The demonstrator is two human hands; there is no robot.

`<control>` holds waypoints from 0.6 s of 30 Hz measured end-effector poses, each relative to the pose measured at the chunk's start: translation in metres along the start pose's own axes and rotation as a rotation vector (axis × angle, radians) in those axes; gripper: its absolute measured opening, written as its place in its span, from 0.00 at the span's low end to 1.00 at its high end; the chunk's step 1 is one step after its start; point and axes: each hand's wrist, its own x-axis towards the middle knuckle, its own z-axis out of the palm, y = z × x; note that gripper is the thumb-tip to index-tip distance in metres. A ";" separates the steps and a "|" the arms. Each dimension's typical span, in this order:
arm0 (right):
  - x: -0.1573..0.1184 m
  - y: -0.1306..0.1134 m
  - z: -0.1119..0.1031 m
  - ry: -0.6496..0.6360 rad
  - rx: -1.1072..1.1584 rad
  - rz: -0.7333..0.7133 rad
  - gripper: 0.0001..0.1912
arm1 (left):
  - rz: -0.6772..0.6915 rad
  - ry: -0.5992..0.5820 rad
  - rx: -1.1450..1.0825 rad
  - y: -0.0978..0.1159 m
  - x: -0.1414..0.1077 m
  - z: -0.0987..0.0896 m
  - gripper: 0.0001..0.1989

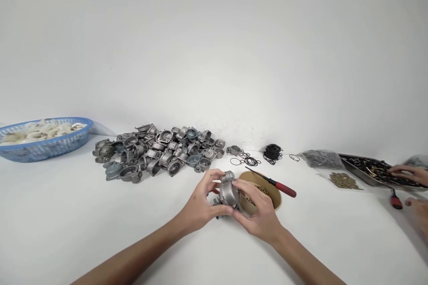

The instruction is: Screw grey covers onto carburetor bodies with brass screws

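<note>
Between my two hands is a grey cast-metal housing [229, 193], held just above the white table. My left hand [199, 202] grips its left side, thumb across the front and fingers behind. On the right, my right hand [259, 211] closes on the same housing with thumb and fingers. Another metal part [216, 202] shows partly below and behind it, mostly hidden. Right behind my right hand stands a tan bowl [277, 198] with small brass-coloured screws [264, 190]. A screwdriver with a red and black handle [284, 188] rests across the bowl's rim.
Many similar housings [167, 151] lie piled at the back left. A blue basket [50, 149] of whitish pieces stands far left. Black rubber rings [272, 153] lie near the wall. At right, a co-worker's hand [409, 173] reaches into a dark tray [361, 173], near another screwdriver [396, 200].
</note>
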 end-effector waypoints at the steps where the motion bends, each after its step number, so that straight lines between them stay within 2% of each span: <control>1: 0.001 0.002 -0.003 -0.019 0.000 0.005 0.28 | -0.007 -0.006 0.017 -0.001 0.000 0.000 0.37; 6: 0.007 0.013 -0.019 -0.196 -0.009 0.007 0.26 | -0.083 -0.009 0.206 -0.007 -0.006 -0.004 0.41; 10: 0.008 0.019 -0.025 -0.269 0.020 0.000 0.26 | -0.138 0.015 0.327 -0.014 -0.013 0.000 0.47; 18: 0.004 0.023 -0.024 -0.340 -0.037 0.012 0.25 | -0.144 0.018 0.248 -0.024 -0.012 -0.001 0.45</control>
